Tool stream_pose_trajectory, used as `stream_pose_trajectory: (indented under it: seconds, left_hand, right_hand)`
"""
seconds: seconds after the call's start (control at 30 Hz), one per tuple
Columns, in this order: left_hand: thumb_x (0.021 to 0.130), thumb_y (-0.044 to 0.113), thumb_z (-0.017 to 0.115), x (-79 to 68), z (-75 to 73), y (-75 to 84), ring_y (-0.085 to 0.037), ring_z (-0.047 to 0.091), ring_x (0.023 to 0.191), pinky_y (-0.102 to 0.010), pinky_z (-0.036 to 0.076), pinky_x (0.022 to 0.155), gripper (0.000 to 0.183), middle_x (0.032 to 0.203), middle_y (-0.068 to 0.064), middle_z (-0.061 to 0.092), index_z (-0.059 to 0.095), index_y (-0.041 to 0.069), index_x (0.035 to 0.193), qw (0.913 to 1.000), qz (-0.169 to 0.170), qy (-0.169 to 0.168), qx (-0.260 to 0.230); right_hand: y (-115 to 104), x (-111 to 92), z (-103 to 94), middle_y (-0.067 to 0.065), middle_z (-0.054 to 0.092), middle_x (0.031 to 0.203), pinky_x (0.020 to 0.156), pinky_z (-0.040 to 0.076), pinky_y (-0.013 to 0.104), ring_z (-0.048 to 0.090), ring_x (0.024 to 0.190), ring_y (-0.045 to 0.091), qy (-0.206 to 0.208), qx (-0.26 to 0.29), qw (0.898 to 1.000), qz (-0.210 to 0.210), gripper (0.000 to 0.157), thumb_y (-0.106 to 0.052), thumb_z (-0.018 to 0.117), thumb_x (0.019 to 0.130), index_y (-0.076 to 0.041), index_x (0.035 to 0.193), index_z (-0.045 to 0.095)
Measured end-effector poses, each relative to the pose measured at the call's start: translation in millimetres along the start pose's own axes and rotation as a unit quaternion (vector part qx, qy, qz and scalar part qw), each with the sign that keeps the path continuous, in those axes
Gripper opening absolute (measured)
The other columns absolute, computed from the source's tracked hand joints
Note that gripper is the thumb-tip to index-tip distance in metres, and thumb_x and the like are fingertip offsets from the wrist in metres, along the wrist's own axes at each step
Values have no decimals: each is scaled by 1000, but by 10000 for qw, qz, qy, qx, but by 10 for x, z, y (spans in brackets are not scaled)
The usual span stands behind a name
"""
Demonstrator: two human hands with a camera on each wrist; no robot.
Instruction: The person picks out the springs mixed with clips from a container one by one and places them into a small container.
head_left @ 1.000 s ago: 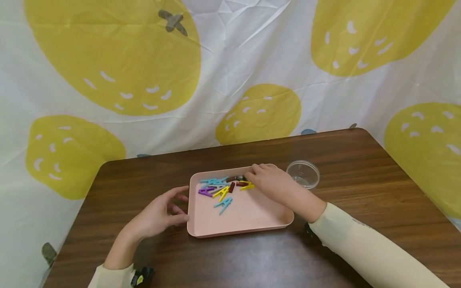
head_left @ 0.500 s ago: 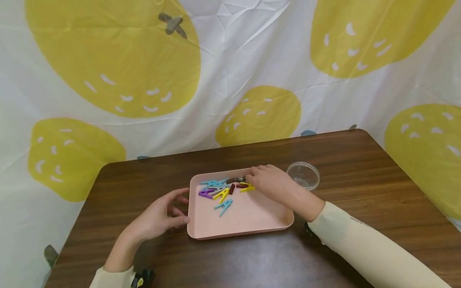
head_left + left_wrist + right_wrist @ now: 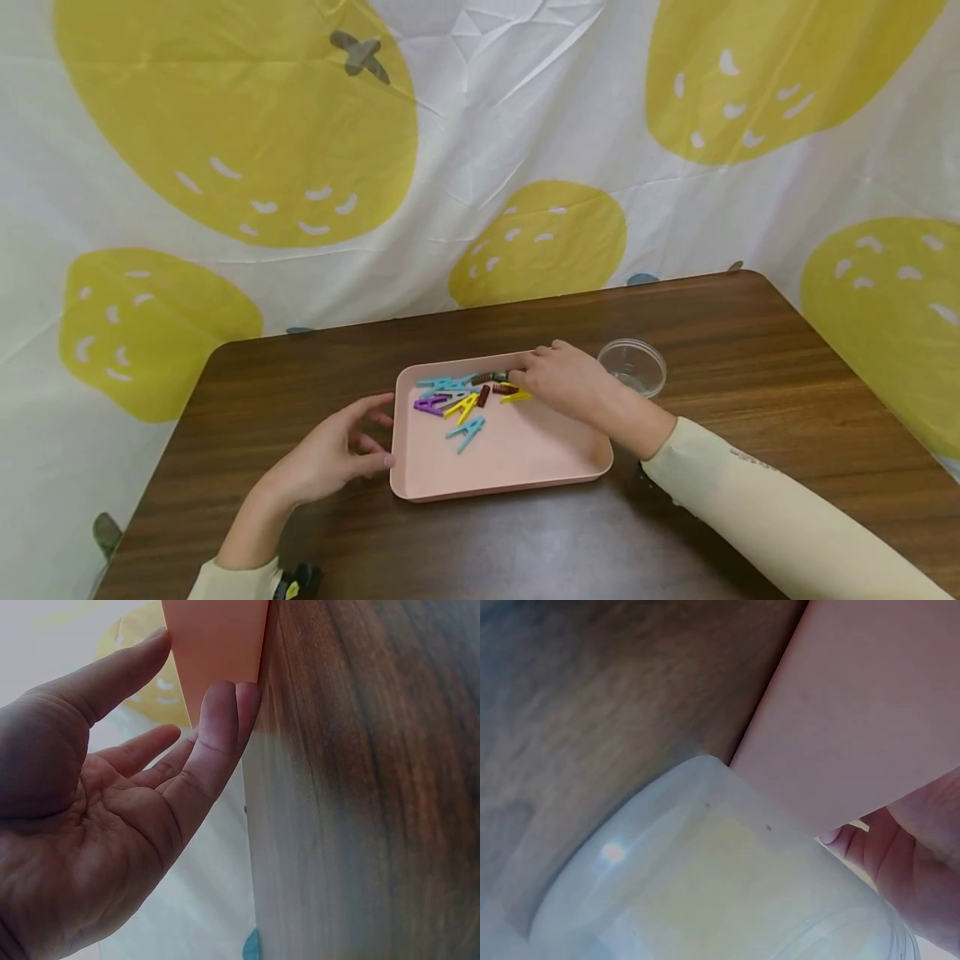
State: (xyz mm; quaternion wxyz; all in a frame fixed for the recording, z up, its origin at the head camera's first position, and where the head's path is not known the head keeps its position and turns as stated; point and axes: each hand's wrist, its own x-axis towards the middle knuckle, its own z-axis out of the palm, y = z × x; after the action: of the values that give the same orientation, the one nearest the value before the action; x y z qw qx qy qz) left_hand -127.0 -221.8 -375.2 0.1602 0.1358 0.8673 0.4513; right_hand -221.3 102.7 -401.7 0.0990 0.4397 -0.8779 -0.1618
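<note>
A pink tray [image 3: 502, 467] holds several small clothes pegs: light blue pegs [image 3: 467, 433], a purple peg [image 3: 430, 405] and yellow pegs [image 3: 462, 407]. Among them lie dark reddish-brown ridged pieces [image 3: 483, 395] that look like small coils. My left hand [image 3: 322, 454] is at the tray's left side, fingers loosely spread along its outer wall; the left wrist view shows the palm with nothing in it. Over the tray's back right corner my right hand [image 3: 566, 385] reaches down, beside a yellow peg. Its fingertips are hidden in the head view and behind the tray wall in the right wrist view.
A clear round plastic tub [image 3: 633, 367] stands right of the tray, close to my right wrist. All of this is on a dark wooden table [image 3: 750, 375]. A white curtain [image 3: 480, 83] with yellow fruit shapes hangs behind it.
My right hand's fingers have shifted slightly over the coils and yellow peg at the back right of the tray. My left hand stays at the tray's side.
</note>
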Motion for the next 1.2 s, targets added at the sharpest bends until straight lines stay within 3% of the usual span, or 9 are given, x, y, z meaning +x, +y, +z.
stream_pose_trajectory:
  seconds: [0.33,0.5,0.7,0.93,1.07,1.2]
  left_hand:
    - [77,11,72,-8,-1,6,-26,61,84,-35,52,59,74,120,-16,49,32,10,139,10000,7,-28,-63]
    - [77,12,73,28,12,-101,-27,61,84,-36,52,59,76,120,-16,48,31,12,140,9999,27,-44,-137]
    - [77,16,73,98,28,-299,-22,63,81,-34,52,59,75,124,-9,49,32,18,140,10000,29,-73,-52]
    - [77,22,73,101,29,-347,-17,63,80,-32,52,61,70,119,0,54,37,21,138,9998,-105,-94,160]
    - [78,24,72,99,20,-340,-18,63,78,-32,51,60,71,101,-3,62,36,20,138,9995,-110,-114,268]
    - [78,24,72,107,17,-347,-17,63,81,-31,51,62,71,104,-5,62,35,20,138,9995,-73,-172,252]
  right_hand:
    - [3,22,-13,-2,63,107,62,40,32,58,97,15,-115,-89,9998,-135,22,-14,62,86,-21,107,63]
    - [31,8,-19,-4,63,106,63,40,32,58,96,16,-121,-60,9997,-193,23,-17,63,85,-24,107,64]
    - [90,-10,-22,-4,60,96,67,35,36,51,84,19,523,26,9985,-162,19,-34,68,81,-26,98,66]
    - [120,-31,-81,-2,50,83,66,29,39,42,77,21,1148,-22,9933,-129,18,-39,60,84,-22,88,61]
    - [131,-54,-137,-1,51,84,66,30,39,43,77,21,1253,55,9921,-81,24,-41,54,87,-20,96,62]
    - [131,-85,-168,-1,52,87,67,30,39,43,77,20,1293,168,9914,-86,29,-41,50,90,-19,104,61]
